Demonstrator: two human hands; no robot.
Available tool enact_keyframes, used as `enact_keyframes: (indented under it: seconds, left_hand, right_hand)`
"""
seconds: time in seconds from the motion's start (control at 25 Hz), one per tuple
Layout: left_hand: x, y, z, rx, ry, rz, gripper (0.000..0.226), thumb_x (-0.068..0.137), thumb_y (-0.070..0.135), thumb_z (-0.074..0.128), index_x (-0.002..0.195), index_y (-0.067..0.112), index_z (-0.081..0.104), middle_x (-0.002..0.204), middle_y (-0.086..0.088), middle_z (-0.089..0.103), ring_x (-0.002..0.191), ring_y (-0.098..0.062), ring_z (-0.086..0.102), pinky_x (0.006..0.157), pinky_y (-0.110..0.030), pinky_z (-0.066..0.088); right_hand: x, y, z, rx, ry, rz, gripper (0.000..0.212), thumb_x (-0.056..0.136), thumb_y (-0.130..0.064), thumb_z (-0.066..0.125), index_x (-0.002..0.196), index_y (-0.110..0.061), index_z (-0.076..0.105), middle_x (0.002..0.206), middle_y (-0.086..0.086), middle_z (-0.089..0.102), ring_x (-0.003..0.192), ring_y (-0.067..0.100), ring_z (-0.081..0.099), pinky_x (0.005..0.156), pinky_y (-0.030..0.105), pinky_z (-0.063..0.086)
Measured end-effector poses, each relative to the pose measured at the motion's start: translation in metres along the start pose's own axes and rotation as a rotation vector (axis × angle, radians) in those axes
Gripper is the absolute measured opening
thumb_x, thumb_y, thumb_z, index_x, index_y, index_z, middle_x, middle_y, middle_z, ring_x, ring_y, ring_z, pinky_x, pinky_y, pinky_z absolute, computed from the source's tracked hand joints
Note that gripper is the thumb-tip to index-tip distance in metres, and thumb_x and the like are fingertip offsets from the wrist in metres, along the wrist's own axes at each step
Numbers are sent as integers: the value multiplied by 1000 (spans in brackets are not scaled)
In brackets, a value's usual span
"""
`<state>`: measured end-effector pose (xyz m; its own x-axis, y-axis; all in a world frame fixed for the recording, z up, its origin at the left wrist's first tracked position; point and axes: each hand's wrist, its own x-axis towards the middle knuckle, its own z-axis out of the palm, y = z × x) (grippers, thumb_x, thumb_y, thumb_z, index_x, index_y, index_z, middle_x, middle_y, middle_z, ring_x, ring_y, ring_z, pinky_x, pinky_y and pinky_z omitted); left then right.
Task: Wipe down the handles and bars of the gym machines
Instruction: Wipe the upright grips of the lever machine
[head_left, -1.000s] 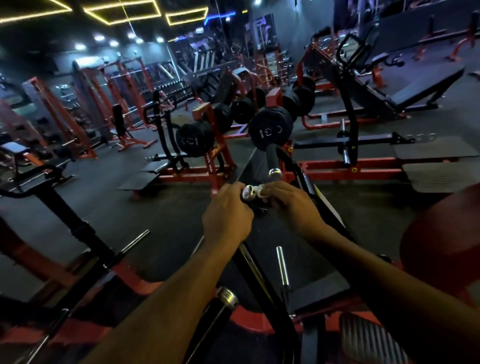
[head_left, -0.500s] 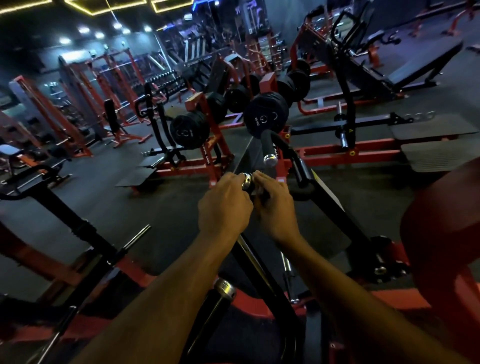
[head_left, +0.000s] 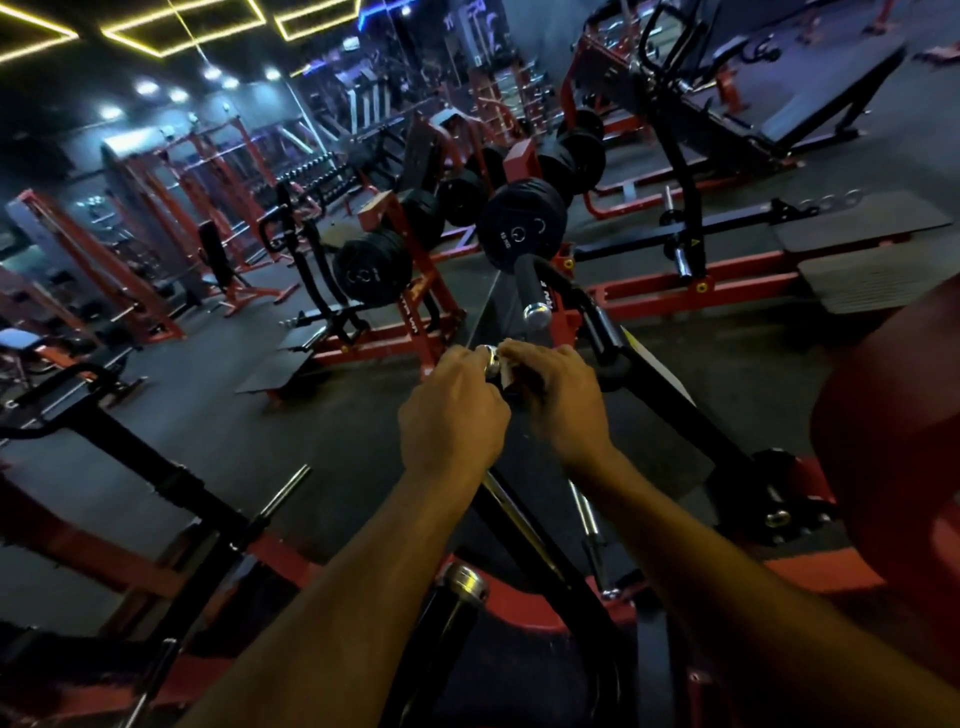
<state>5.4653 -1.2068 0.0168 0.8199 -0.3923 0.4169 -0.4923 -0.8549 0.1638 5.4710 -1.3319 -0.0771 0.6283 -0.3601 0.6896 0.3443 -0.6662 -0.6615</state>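
I see both hands meeting at the middle of the scene on one machine handle (head_left: 491, 361), whose chrome end cap shows between them. My left hand (head_left: 452, 415) is curled round the handle from the left, knuckles up, its fingers wrapped over the grip just below the cap. My right hand (head_left: 558, 397) comes in from the right with its fingers bent, pinching a small pale cloth (head_left: 506, 371) against the handle just beside the cap; most of the cloth is hidden under the fingers, so I cannot tell how large it is. The two hands touch or nearly touch at the fingertips.

Just beyond them, slightly far and right, a second handle (head_left: 532, 291) with a black grip and a chrome end points toward me, apart from both hands. Behind it hangs a black weight plate (head_left: 519, 226), and a second stack of plates (head_left: 371, 267) sits on a red frame to the left. The black arm of the machine (head_left: 530, 530) runs from under my hands down toward the near edge, between my forearms. A chrome-capped black bar (head_left: 462, 584) lies low and near, under my left forearm. A red pad (head_left: 893, 431) fills the right edge. The dark rubber floor (head_left: 171, 410) spreads to the left, with more red-framed machines in the far, dim background.
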Motion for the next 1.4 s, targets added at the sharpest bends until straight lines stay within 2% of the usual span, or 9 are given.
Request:
enact_keyframes:
  seconds: [0.16,0.4,0.56,0.68,0.84,1.04,1.12,1.2,1.4]
  left_hand:
    - [-1,2,-1,37,5,52,34,101,14,54,134,23,59,127,3,57,94,-16,64,73,-34,54]
    - [2,1,3,107,-3,95,62,101,15,53,159,20,30,153,2,40,123,-21,57,85,-35,53]
    - [3,1,2,115,-31,84,57,104,15,46,159,21,32,151,1,45,115,-22,62,75,-31,43]
    - [4,0,1,123,-74,111,61,103,16,48,160,24,30,155,3,40,117,-23,61,79,-34,49]
    - [6,-2,-1,124,-142,115,65,101,15,51,160,29,29,162,7,30,126,-25,57,90,-39,50]
    - [9,-2,2,143,-160,108,68,101,17,52,161,32,26,166,5,25,130,-25,55,91,-40,51]
    - [11,-3,3,150,-197,106,71,100,18,54,161,34,23,168,5,21,135,-25,51,97,-45,52]
    - [11,-5,4,135,-196,113,72,99,15,55,161,34,24,168,4,23,138,-24,49,100,-46,51]
    - [11,-9,10,94,-139,132,66,99,14,53,159,32,30,165,4,31,136,-23,51,97,-47,54]
  right_hand:
    - [-18,35,-16,-147,-39,-63,38,100,-26,51,135,-29,65,138,-15,62,91,13,63,73,17,38]
    - [11,36,-16,85,24,385,34,93,0,60,113,-23,76,108,-2,75,98,10,69,88,38,59]
    - [0,14,-5,240,30,228,40,93,4,59,121,-20,73,120,-2,73,112,12,68,99,38,56]
    - [-29,31,-21,120,42,147,47,94,1,62,130,-27,68,134,-12,65,126,3,59,106,25,48]
    - [-31,85,-42,57,136,425,46,90,-2,66,109,-44,73,113,-8,75,102,11,71,92,31,56]
    - [-10,70,-22,242,79,463,34,94,2,61,114,-22,75,109,-2,73,104,14,69,97,36,55]
    - [-22,57,-18,311,103,379,36,94,4,61,118,-20,74,113,-7,72,108,5,68,98,28,54]
    - [-29,68,-23,230,121,315,38,93,2,63,121,-21,73,118,-10,72,109,1,67,96,21,53]
    - [-20,143,-41,-126,109,401,50,81,7,76,116,-30,75,113,4,74,99,22,72,89,37,60]
